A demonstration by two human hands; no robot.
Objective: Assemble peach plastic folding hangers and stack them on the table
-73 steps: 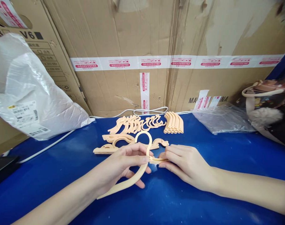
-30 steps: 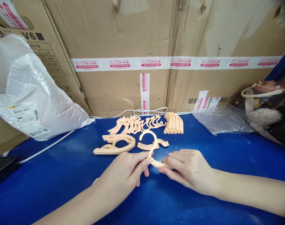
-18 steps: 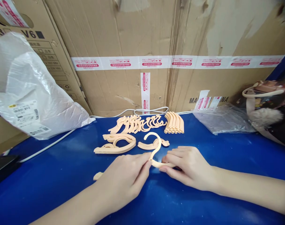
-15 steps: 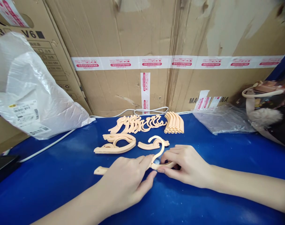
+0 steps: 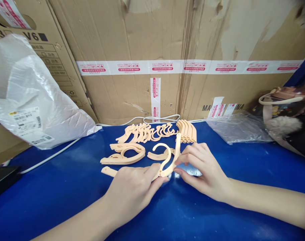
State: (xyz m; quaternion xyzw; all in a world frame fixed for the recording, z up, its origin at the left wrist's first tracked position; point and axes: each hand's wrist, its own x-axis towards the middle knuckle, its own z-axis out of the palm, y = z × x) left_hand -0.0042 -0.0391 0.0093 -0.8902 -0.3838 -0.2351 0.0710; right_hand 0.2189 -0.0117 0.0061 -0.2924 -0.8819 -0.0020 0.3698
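A beige folding clothes hanger (image 5: 167, 161) is held just above the blue table, its hook curling up toward the back. My left hand (image 5: 136, 185) is closed around its left arm and centre joint; the arm's tip sticks out to the left of the hand. With thumb and fingers, my right hand (image 5: 202, 170) pinches the right arm, which points upward and away. Behind the hands lie folded beige hangers (image 5: 128, 154) and a curved hanger piece (image 5: 157, 156), partly hidden by the held hook.
Farther back are a row of hook pieces (image 5: 144, 132) and stacked hanger arms (image 5: 187, 129). A white cable (image 5: 52, 156) runs along the cardboard boxes (image 5: 132, 93). At left stands a white plastic parcel (image 5: 39, 97); at right lie a clear bag (image 5: 237, 129) and a dark bag (image 5: 288, 113).
The hanger's right arm has swung from lying sideways to pointing up and away. The hook has shifted slightly left. My right hand has moved a little right, my left hand barely.
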